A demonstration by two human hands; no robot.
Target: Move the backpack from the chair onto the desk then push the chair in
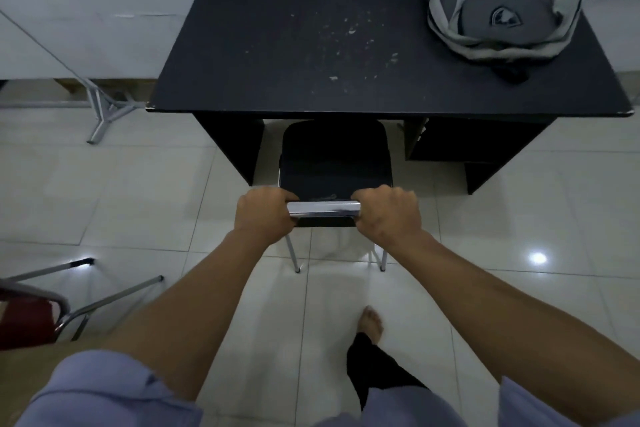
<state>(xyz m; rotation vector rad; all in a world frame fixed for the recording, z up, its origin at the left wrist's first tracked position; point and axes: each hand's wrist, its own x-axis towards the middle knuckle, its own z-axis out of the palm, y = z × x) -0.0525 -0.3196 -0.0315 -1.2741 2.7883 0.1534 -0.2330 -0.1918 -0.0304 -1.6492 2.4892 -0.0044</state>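
On the scuffed black table (pixel 277 45): grey fabric backpack (pixel 498 0) | left hand (pixel 265 215); right hand (pixel 389 213) gripping chair (pixel 334 163) chrome bar

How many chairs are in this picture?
2. A black chair sits partly under the desk, its metal top bar held by both hands, left and right. A red chair shows at the lower left edge, mostly cut off. Others may be out of view.

The grey backpack (pixel 498 0) on the desk (pixel 277 55) bears "DEELY" upside down; smaller print beneath is unreadable.
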